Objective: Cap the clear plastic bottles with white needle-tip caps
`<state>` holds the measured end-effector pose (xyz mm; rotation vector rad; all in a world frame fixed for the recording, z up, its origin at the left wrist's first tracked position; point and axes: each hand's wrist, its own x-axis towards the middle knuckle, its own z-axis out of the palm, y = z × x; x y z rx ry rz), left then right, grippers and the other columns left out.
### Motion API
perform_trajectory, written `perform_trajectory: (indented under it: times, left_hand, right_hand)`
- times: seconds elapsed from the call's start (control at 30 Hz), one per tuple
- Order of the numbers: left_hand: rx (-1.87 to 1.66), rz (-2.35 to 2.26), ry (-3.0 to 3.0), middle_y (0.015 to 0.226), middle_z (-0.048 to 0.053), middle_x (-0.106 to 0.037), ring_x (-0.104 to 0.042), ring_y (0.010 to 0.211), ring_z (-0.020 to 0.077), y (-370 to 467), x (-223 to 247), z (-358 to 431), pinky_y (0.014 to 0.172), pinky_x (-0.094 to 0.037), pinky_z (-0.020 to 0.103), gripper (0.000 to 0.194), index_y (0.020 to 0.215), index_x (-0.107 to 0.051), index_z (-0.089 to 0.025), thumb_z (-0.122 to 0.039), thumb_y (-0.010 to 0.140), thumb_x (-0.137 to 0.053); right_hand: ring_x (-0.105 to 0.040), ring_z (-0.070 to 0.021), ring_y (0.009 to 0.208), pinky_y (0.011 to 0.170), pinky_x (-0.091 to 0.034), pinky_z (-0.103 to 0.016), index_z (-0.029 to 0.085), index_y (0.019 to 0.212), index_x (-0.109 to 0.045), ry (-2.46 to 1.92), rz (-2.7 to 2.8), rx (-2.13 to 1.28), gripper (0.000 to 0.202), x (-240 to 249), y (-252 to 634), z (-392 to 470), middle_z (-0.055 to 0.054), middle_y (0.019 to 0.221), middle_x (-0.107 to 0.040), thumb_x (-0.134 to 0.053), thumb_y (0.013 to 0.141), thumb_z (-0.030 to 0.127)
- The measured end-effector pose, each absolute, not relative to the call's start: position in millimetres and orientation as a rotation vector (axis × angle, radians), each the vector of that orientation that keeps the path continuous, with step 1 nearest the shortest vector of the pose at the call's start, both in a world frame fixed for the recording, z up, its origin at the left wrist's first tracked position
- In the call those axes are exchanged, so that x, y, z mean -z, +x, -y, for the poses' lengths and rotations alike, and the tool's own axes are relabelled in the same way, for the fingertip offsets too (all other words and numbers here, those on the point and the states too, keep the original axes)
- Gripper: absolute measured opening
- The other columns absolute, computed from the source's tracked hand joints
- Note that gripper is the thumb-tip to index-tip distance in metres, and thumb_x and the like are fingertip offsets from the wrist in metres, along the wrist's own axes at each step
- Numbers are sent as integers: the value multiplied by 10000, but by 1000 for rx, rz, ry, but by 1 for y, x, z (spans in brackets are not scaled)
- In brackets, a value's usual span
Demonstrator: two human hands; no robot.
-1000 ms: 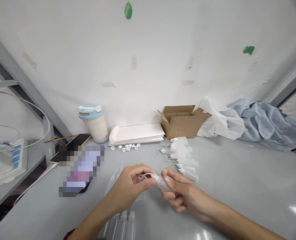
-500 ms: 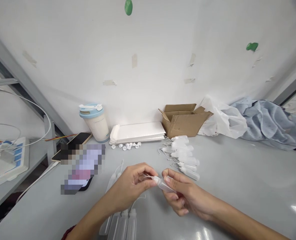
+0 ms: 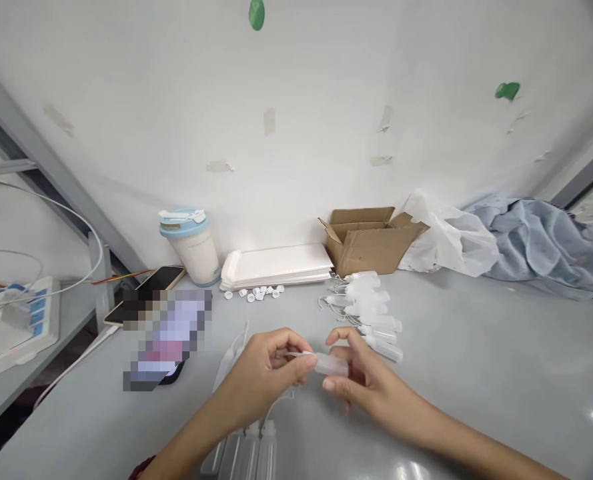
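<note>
My left hand [image 3: 281, 367] pinches the neck end of a small translucent squeeze bottle [image 3: 332, 365], which lies level above the grey table with its base to the right. Around that base, my right hand [image 3: 363, 377] has its thumb and index finger spread apart, so it no longer grips the bottle. Under and in front of my left forearm lie several clear bottles [image 3: 246, 453] with thin tubes, partly hidden. Beyond my right hand is a cluster of similar bottles [image 3: 371, 310] with thin curved tubes.
Several small white caps [image 3: 260, 293] lie before a stack of white envelopes [image 3: 281, 265]. An open cardboard box [image 3: 376, 247], a plastic bag [image 3: 449, 237] and blue cloth [image 3: 546, 240] line the wall. At left stand a lidded cup [image 3: 193, 250], a blurred phone [image 3: 169, 340] and another phone [image 3: 151, 290].
My right thumb and index finger have parted from the bottle. The bottle has turned closer to level, still in my left fingers.
</note>
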<state>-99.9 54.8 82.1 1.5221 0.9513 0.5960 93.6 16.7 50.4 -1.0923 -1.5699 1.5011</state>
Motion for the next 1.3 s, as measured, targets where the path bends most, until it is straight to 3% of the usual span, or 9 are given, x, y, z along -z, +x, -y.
perform_trajectory:
  times: [0.13,0.23,0.43,0.67,0.8,1.0,1.07,1.17,1.3]
  left_hand:
    - [-680,-969,1482,600,-17,-600,-565,582,124,-98,-79,-56,597,-463,245,184,781,-614,-146,-330,793,-616]
    - [-714,-920,1454,579,-15,-590,-557,553,124,-95,-77,-52,566,-462,247,177,753,-613,-141,-314,788,-615]
    - [-777,-890,1573,649,-3,-603,-552,600,122,-90,-74,-44,609,-466,241,142,742,-615,-145,-280,785,-613]
    - [-591,-867,1536,619,4,-597,-565,544,126,-92,-71,-52,558,-465,249,314,743,-604,-137,-395,873,-480]
    - [-599,-895,1606,619,-11,-566,-557,561,126,-94,-72,-49,556,-452,235,238,788,-608,-149,-350,863,-506]
    - [-715,-916,2116,599,0,-559,-503,562,131,-91,-67,-38,548,-389,236,199,809,-618,-169,-269,888,-465]
    - [-770,-923,2190,615,7,-544,-485,564,133,-90,-64,-37,532,-369,240,201,810,-611,-167,-271,888,-457]
    - [-686,-966,2043,645,10,-565,-520,598,141,-89,-63,-40,549,-390,238,213,787,-600,-174,-308,884,-466]
    - [-532,-873,1684,625,-6,-579,-563,592,132,-88,-69,-43,576,-443,228,274,754,-577,-169,-371,892,-455]
  right_hand:
    - [-525,-164,702,656,-416,-295,227,1119,-403,-1219,1941,-886,240,-49,98,-15,-24,805,-559,-458,898,302]
    - [-509,-145,616,598,-398,-276,208,1036,-465,-1219,1930,-963,197,-54,99,-16,-13,724,-559,-393,926,355]
    - [-286,-68,381,398,-313,-200,211,896,-400,-1123,1441,-1602,329,-58,95,-23,96,503,-384,-371,900,539]
    - [-486,-149,581,551,-372,-268,226,1011,-430,-1221,1826,-1012,177,-53,99,-15,-3,689,-548,-405,928,380]
    - [-529,-192,723,646,-385,-311,210,1016,-485,-1220,1969,-859,164,-57,102,-17,-65,846,-592,-436,909,324]
    - [-306,-88,454,424,-316,-217,208,752,-435,-1055,1456,-1625,309,-60,103,-26,71,555,-338,-485,865,491]
    - [-259,-82,432,389,-298,-205,214,718,-410,-1024,1337,-1705,347,-59,102,-27,90,520,-278,-505,841,523]
    - [-377,-109,497,472,-341,-232,191,793,-510,-1180,1588,-1303,289,-57,102,-25,48,555,-401,-472,885,463]
    - [-501,-170,667,596,-388,-282,183,992,-552,-1137,2040,-717,216,-56,105,-21,-58,784,-566,-422,925,342]
